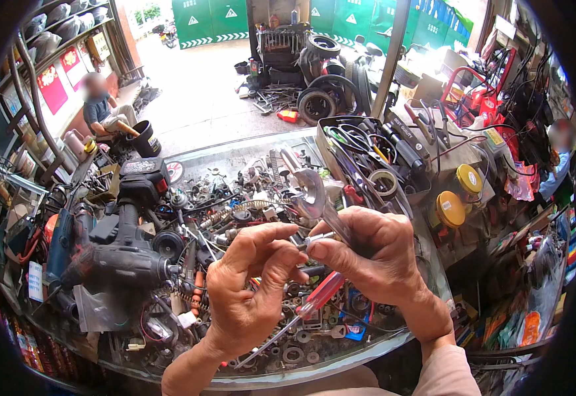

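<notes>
My right hand [380,257] is closed around a silver wrench [313,198], its jaws pointing up and away. Between that hand's thumb and forefinger sits a small shiny metal pin [319,238], bolt-like in shape. Just left of it is my left hand [252,277], fingers curled and thumb drawn in against them; whatever it pinches is hidden. Below the hands, a screwdriver [323,295] with a red clear handle lies slanting over loose parts. Washers [292,355] and other small metal pieces lie on the glass-topped bench [380,346] beneath.
A black cordless impact wrench [126,261] rests at left. A bin of tools and cables [420,188] stands at right rear, beside yellow-lidded jars [450,209]. Tyres [316,105] are stacked beyond the bench. One person [100,109] sits at far left; another [559,158] is at the right edge.
</notes>
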Available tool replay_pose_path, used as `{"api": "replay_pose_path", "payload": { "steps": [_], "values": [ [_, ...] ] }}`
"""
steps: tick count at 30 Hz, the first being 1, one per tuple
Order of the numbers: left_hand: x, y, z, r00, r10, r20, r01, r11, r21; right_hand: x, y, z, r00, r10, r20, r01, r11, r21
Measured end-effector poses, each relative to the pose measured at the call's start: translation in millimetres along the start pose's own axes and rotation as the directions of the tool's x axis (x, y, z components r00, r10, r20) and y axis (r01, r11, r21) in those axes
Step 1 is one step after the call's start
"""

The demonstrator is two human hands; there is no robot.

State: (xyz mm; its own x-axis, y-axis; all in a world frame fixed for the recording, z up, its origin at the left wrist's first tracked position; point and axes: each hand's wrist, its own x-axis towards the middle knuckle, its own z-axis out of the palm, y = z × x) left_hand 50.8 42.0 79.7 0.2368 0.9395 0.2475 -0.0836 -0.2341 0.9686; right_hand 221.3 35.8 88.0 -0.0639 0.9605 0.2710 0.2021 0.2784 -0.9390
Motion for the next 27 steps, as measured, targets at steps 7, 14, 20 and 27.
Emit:
{"api": "replay_pose_path", "payload": {
  "steps": [7, 14, 20, 27],
  "values": [
    [1, -1, 1, 0.995, 0.096, 0.012, -0.096, 0.986, 0.134, -1, -10, -2, 0.998, 0.05, 0.032, -0.049, 0.998, -0.035],
    [1, -11, -2, 0.95, 0.308, 0.048, -0.306, 0.894, 0.328, -1, -11, 0, 0.997, 0.065, 0.042, -0.064, 0.998, -0.019],
    [-3, -10, 5, 0.987, 0.161, 0.01, -0.16, 0.976, 0.151, 1, -11, -5, 0.994, 0.087, 0.06, -0.086, 0.996, -0.008],
    [-2, -9, 4, 0.936, 0.349, -0.053, -0.321, 0.904, 0.284, -1, -7, -4, 0.994, 0.087, 0.061, -0.089, 0.995, 0.045]
  ]
}}
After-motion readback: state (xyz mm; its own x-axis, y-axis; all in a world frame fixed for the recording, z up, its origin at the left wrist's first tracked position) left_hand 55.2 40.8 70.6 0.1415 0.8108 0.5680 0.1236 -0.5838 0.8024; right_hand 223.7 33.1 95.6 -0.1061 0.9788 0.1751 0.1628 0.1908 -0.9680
